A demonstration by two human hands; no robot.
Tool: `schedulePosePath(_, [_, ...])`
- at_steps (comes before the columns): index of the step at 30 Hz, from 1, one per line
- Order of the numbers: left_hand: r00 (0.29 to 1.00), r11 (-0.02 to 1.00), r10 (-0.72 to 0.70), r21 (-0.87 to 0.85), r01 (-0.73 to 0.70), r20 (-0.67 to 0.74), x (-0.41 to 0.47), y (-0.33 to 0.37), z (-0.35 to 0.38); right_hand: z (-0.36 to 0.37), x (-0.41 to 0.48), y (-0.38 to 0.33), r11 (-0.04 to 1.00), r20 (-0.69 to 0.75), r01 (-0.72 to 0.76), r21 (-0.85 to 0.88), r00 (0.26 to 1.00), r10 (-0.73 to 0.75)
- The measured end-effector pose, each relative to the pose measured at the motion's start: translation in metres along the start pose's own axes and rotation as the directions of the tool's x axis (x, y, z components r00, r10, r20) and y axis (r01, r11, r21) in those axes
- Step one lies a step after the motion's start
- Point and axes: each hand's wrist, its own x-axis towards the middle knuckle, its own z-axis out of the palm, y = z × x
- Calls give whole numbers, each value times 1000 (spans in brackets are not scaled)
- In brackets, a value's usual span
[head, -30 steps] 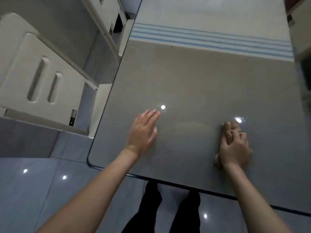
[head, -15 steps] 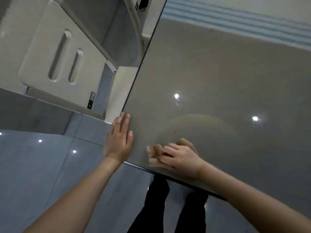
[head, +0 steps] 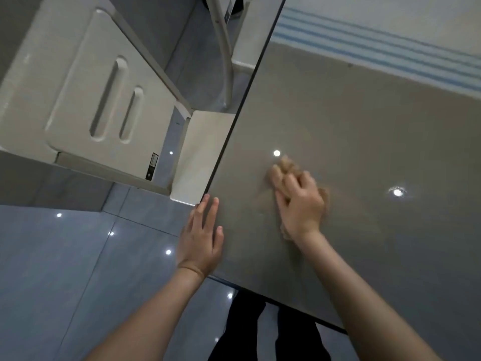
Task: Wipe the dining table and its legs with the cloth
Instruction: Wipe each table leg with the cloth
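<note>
Head view, cloth (head: 286,162) on table (head: 338,113), label (head: 153,166) illegible

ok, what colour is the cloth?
Tan, though motion-blurred: the cloth under the right hand on the grey table. Head view.

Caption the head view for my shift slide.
Right hand grips a crumpled tan cloth on the glossy grey dining tabletop; flat left hand rests at its left edge.

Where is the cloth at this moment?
In the head view, the cloth lies on the dining table under the right hand, near the table's left edge, right of the left hand.
</note>
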Motion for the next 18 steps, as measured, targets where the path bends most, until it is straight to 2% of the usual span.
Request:
schedulePosePath(1, [1000, 1000, -5, 4, 5, 11, 0, 1, -2, -2, -28, -14, 978, 86, 204, 47, 974, -208])
schedulePosePath(2, [1000, 1000, -5, 6, 5, 21, 1, 2, -4, -6, -48, -20, 911, 173, 392, 124, 896, -409])
schedulePosePath(3, [1000, 1000, -6, 4, 6, 29, 1, 3, -6, -10, -58, -18, 810, 256, 548, 210, 768, -587])
schedulePosePath(4, [999, 1000, -10, 3, 10, 34, 1, 4, -7, -14, -59, -8, 681, 309, 674, 286, 608, -731])
schedulePosePath(5, [999, 1000, -16, 4, 16, 35, 1, 5, -8, -18, -51, 5, 545, 319, 768, 337, 452, -833])
schedulePosePath(6, [999, 1000, -19, 7, 19, 30, 1, 5, -7, -21, -35, 21, 429, 297, 829, 359, 334, -895])
schedulePosePath(7, [1000, 1000, -20, 9, 19, 24, 1, 4, -6, -23, -16, 37, 372, 273, 856, 360, 284, -919])
schedulePosePath(8, [1000, 1000, -16, 10, 16, 13, 0, 3, -5, -26, 8, 55, 389, 253, 861, 326, 317, -914])
schedulePosePath(9, [1000, 1000, -9, 13, 9, 0, -1, 1, -4, -28, 35, 75, 469, 233, 845, 257, 417, -879])
schedulePosePath(10, [1000, 1000, 3, 18, -3, -11, -2, 0, -2, -29, 63, 97, 592, 197, 788, 169, 561, -804])
schedulePosePath(11, [1000, 1000, 13, 17, -13, -18, -3, -2, 1, -30, 94, 118, 735, 144, 673, 78, 722, -677])
schedulePosePath(12, [1000, 1000, 18, 12, -18, -22, -4, -3, 2, -30, 125, 137, 867, 77, 498, 4, 865, -497])
schedulePosePath(13, [1000, 1000, 17, 7, -16, -26, -3, -3, 3, -30, 156, 151, 958, 12, 285, -45, 959, -284])
schedulePosePath(14, [999, 1000, 9, 13, -8, -34, -2, -3, 3, -29, 186, 162, 995, -54, 61, -74, 996, -66])
schedulePosePath(15, [999, 1000, 0, 20, 1, -43, -1, -3, 4, -29, 213, 165, 983, -121, -162, -82, 981, 152])
schedulePosePath(17, [999, 1000, -11, 11, 11, -36, -1, -2, 5, -25, 256, 152, 865, -189, -498, -57, 856, 480])
schedulePosePath(18, [999, 999, -26, 18, 27, -23, -1, -2, 7, -17, 270, 134, 830, -187, -557, -37, 819, 542])
